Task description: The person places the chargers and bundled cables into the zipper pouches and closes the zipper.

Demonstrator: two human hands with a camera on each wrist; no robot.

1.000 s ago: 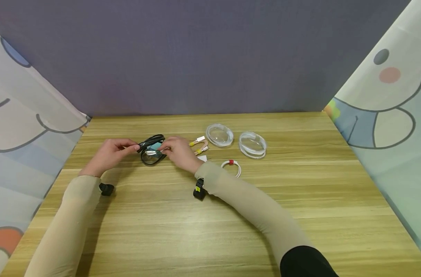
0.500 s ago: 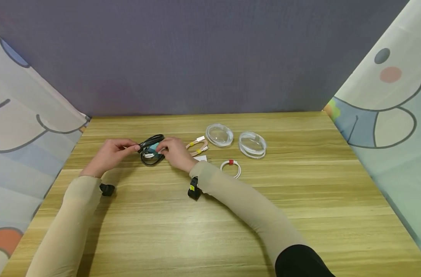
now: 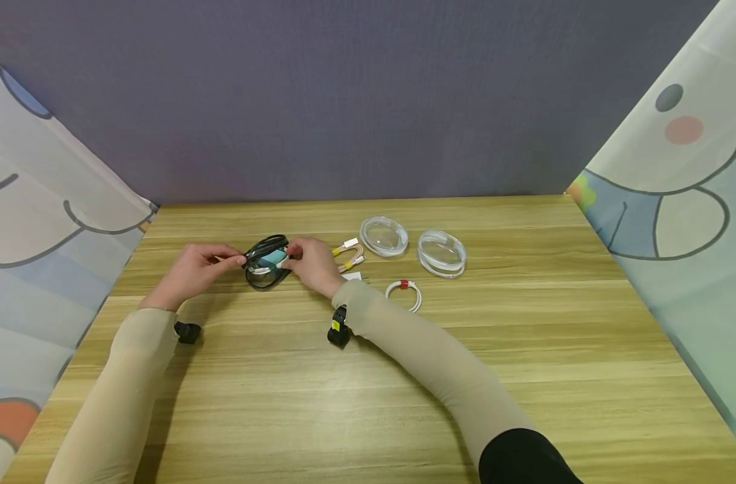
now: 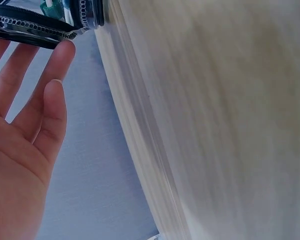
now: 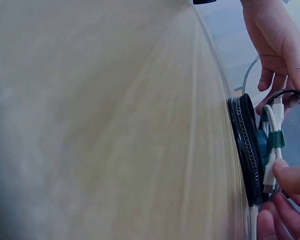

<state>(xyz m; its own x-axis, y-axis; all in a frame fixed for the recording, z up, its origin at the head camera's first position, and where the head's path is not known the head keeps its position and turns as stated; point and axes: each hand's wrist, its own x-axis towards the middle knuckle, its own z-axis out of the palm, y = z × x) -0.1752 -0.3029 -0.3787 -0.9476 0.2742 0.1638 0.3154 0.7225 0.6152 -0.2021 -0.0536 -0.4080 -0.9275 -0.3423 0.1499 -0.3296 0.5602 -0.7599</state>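
Observation:
My left hand (image 3: 195, 272) pinches the left edge of a clear round pouch (image 3: 267, 242) with black zipper trim. The pouch stands open on the table, its lid raised at the back; zipper teeth show in the left wrist view. From the other side, my right hand (image 3: 316, 265) pinches a folded white cable (image 5: 270, 172) between thumb and fingers. A green strap (image 5: 276, 139) binds that cable, which lies at the pouch's mouth in the right wrist view. Something teal (image 3: 273, 257) shows inside the pouch. My right fingers partly hide the cable in the head view.
Right of my right hand lie a pinkish cable with yellow straps (image 3: 360, 250) and a white charger plug (image 3: 352, 275), partly hidden by the wrist. A coiled white cable with a red strap (image 3: 404, 284) and two clear round white-rimmed cases (image 3: 384, 235) lie farther right.
The right hand has shifted slightly left, then lifted a little at the pouch, with the white cable still in its fingers. The left hand stays at the pouch's edge.

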